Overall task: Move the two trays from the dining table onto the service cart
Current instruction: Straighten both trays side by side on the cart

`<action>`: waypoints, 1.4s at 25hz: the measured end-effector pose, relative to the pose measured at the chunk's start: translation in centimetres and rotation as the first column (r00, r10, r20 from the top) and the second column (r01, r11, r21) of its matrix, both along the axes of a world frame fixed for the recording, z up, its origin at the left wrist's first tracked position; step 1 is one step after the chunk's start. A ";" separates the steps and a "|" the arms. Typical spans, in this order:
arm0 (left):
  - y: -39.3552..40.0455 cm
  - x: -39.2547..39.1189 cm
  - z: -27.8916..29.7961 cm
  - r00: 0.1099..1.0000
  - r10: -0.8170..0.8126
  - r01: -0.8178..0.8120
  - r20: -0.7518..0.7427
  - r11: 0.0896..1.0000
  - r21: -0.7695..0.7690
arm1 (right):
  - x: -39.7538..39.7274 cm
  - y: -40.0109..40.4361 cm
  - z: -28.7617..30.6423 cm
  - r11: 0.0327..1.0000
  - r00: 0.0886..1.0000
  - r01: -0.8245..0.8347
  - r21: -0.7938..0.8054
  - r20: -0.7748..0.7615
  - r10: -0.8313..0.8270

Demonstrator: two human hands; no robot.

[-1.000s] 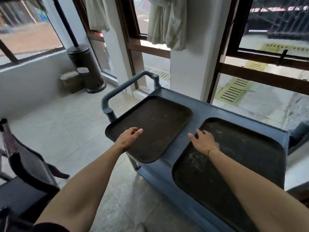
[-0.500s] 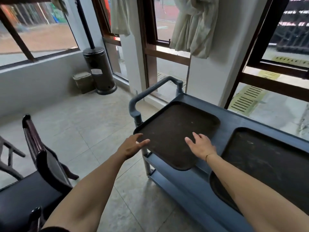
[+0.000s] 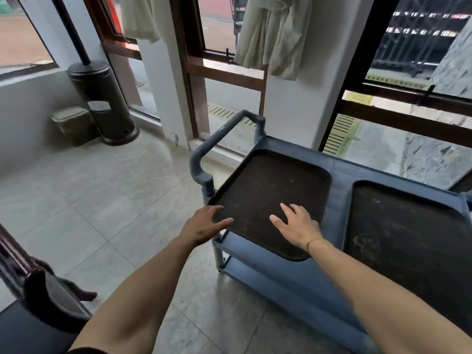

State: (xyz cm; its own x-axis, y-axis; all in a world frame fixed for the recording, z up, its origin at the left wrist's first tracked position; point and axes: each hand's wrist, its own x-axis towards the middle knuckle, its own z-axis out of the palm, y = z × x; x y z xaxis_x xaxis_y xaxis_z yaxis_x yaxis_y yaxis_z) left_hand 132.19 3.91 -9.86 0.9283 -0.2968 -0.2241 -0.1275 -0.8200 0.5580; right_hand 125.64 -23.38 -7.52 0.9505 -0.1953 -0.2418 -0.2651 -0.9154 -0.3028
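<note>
**Both trays on the cart, hands over the left one**

Since a moment ago the right hand has crossed from the right tray to the left tray, fingers spread flat over its pebbled dark surface; whether the palm presses down is unclear. The left hand hovers open at that tray's near-left corner, gripping nothing. Both trays are rounded rectangles with raised rims, lying side by side on the blue-grey plastic service cart. The right tray is cut off by the frame edge, its scuffed surface partly hidden by the forearm. A ribbed handle rises at the cart's left end.
</note>
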 end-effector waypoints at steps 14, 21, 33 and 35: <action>-5.8 4.8 -2.6 0.899 -0.435 0.411 -0.042 0.808 0.423 | 0.9 -2.4 -4.9 0.987 0.974 -0.149 0.067 -0.160 0.158; -5.2 5.9 -4.4 0.840 -0.526 0.524 -0.135 0.719 0.457 | 0.1 -1.8 -7.1 0.990 0.972 -0.125 0.059 -0.192 0.134; -2.2 9.1 -6.0 0.668 -0.742 0.681 -0.056 0.579 0.447 | 0.1 2.9 -8.4 0.998 0.976 -0.026 -0.063 -0.217 0.012; -1.9 9.5 -6.0 0.637 -0.770 0.695 -0.036 0.554 0.458 | 0.2 3.9 -8.6 0.995 0.976 0.014 -0.100 -0.217 -0.036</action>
